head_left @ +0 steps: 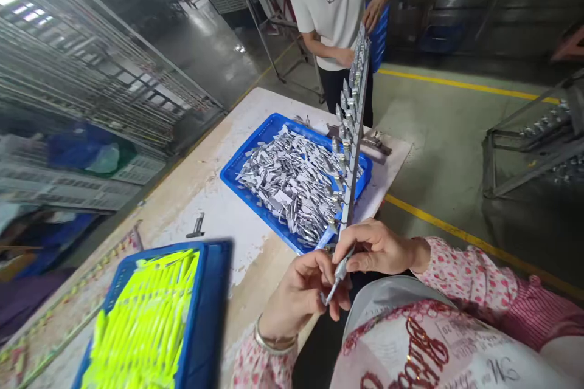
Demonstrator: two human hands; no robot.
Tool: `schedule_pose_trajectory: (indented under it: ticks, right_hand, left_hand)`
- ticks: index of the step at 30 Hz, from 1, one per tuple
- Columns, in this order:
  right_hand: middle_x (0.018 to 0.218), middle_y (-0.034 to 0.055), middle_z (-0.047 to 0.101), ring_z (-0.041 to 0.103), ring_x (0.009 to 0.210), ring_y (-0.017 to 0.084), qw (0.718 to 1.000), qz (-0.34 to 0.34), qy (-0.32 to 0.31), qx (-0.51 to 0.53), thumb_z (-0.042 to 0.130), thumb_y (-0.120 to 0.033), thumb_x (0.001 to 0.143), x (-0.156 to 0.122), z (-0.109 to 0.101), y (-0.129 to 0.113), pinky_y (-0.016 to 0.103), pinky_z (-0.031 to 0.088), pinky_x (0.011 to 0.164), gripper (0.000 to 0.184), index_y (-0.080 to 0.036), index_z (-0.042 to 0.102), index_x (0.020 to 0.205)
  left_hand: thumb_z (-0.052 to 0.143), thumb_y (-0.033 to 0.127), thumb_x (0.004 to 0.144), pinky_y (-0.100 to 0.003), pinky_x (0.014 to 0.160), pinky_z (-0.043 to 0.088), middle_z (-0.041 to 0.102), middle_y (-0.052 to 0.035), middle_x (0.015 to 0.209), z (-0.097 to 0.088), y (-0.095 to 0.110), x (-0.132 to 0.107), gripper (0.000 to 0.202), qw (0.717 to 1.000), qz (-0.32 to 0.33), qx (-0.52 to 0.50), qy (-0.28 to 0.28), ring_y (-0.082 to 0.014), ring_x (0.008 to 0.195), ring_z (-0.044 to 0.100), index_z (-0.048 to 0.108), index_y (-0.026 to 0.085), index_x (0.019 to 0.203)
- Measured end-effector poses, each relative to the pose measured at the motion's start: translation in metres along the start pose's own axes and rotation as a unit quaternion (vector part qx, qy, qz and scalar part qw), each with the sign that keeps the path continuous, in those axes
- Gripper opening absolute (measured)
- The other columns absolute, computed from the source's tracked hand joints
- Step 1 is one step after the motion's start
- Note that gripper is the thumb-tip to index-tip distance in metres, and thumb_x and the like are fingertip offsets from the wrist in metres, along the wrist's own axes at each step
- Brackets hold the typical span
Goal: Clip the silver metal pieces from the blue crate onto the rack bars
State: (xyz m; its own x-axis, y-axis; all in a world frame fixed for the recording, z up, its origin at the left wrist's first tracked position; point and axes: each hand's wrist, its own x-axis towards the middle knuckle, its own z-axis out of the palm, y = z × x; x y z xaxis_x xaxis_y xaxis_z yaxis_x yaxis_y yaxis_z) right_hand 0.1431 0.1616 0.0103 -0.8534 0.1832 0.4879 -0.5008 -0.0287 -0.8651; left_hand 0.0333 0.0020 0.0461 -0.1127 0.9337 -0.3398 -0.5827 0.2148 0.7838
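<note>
My left hand [301,292] is closed in a pinch on a small silver metal piece [338,273] just over the table's near edge. My right hand [376,248] is wrapped round the lower end of a long metal rack bar [353,134] that leans up and away, with several silver pieces hung along it. Its fingertips also touch the top of the small piece. Right behind both hands stands a blue tray [241,161] heaped with loose silver pieces [296,185].
A second blue tray [210,310] full of bright yellow-green strips [146,316] sits at the near left. A small dark clip [197,228] lies on the worn white table [205,206]. A person in a white shirt [335,6] stands at the far end. Metal racks [533,146] stand right.
</note>
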Motion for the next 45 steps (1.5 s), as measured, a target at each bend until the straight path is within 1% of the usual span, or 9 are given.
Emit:
schedule_pose_trajectory:
  ticks: [5,8,11,15,21,34,39,42,45]
  right_hand:
    - [0.093,0.0073,0.063,0.058,0.083,0.012,0.993,-0.075,-0.040,-0.087,0.056,-0.031,0.093,0.004,-0.004,-0.018,0.025,0.049,0.077,0.029,-0.014,0.056,0.117]
    - [0.097,0.0070,0.063,0.060,0.083,0.012,0.993,-0.030,0.093,-0.068,0.051,-0.037,0.095,-0.003,-0.002,-0.003,0.025,0.050,0.073,0.046,-0.017,0.039,0.134]
    - [0.089,0.0041,0.063,0.059,0.074,0.012,0.957,0.044,0.221,-0.182,0.050,-0.041,0.094,-0.014,-0.001,0.032,0.024,0.049,0.068,0.035,-0.017,0.051,0.119]
    - [0.095,0.0077,0.067,0.063,0.076,0.017,0.893,0.135,0.119,-0.413,0.060,-0.050,0.085,-0.024,0.004,0.077,0.027,0.048,0.070,0.043,-0.015,0.059,0.110]
    - [0.087,0.0072,0.070,0.067,0.078,0.020,0.828,0.219,0.046,-0.514,0.063,-0.044,0.085,-0.019,0.012,0.102,0.027,0.044,0.066,0.031,-0.015,0.064,0.093]
    - [0.082,0.0073,0.071,0.066,0.074,0.018,0.822,0.206,0.040,-0.530,0.061,-0.034,0.087,-0.019,0.007,0.099,0.025,0.040,0.064,0.021,-0.014,0.065,0.084]
    - [0.084,0.0077,0.071,0.065,0.076,0.018,0.820,0.224,0.026,-0.526,0.058,-0.042,0.088,-0.021,0.009,0.091,0.025,0.041,0.065,0.028,-0.014,0.064,0.088]
    - [0.090,0.0078,0.071,0.066,0.080,0.019,0.832,0.230,0.037,-0.503,0.058,-0.045,0.088,-0.023,0.008,0.087,0.025,0.043,0.069,0.030,-0.015,0.065,0.092]
    - [0.091,0.0061,0.072,0.067,0.084,0.019,0.843,0.239,0.065,-0.477,0.061,-0.045,0.086,-0.026,0.007,0.086,0.025,0.045,0.074,0.030,-0.017,0.067,0.094]
  left_hand:
    - [0.088,0.025,0.055,-0.014,0.046,0.044,0.056,0.0048,0.062,0.006,0.013,0.004,0.039,0.999,0.004,0.033,0.032,-0.0049,0.047,0.053,0.058,0.016,0.078]
    - [0.087,0.028,0.056,-0.016,0.052,0.047,0.057,0.0055,0.060,-0.005,0.023,0.012,0.040,0.986,0.114,0.066,0.105,-0.0062,0.052,0.054,0.064,0.018,0.087]
    - [0.086,0.026,0.057,-0.017,0.059,0.049,0.062,0.0042,0.064,-0.030,0.027,0.027,0.030,0.943,0.237,0.093,0.215,-0.0070,0.058,0.057,0.068,0.018,0.081]
    - [0.081,0.024,0.063,-0.018,0.063,0.049,0.069,0.0020,0.072,-0.060,0.014,0.047,0.024,0.904,0.268,0.183,0.279,-0.0082,0.064,0.059,0.071,0.018,0.083]
    - [0.077,0.025,0.067,-0.022,0.067,0.051,0.072,-0.0007,0.077,-0.072,-0.005,0.060,0.022,0.874,0.275,0.309,0.254,-0.0123,0.068,0.063,0.071,0.017,0.086]
    - [0.068,0.026,0.079,-0.022,0.060,0.048,0.070,-0.0017,0.072,-0.073,0.001,0.073,0.010,0.764,0.334,0.541,0.113,-0.0125,0.063,0.062,0.069,0.016,0.081]
    - [0.059,0.023,0.086,-0.024,0.071,0.052,0.073,-0.0062,0.090,-0.066,0.016,0.064,0.014,0.717,0.325,0.616,0.033,-0.0157,0.080,0.068,0.069,0.018,0.095]
    - [0.053,0.023,0.090,-0.028,0.081,0.053,0.073,-0.0079,0.103,-0.080,0.024,0.067,0.024,0.720,0.286,0.632,-0.006,-0.0183,0.093,0.068,0.066,0.020,0.110]
    - [0.046,0.024,0.092,-0.033,0.089,0.051,0.071,-0.0092,0.109,-0.118,0.023,0.085,0.034,0.703,0.208,0.675,0.082,-0.0196,0.099,0.066,0.057,0.018,0.124]
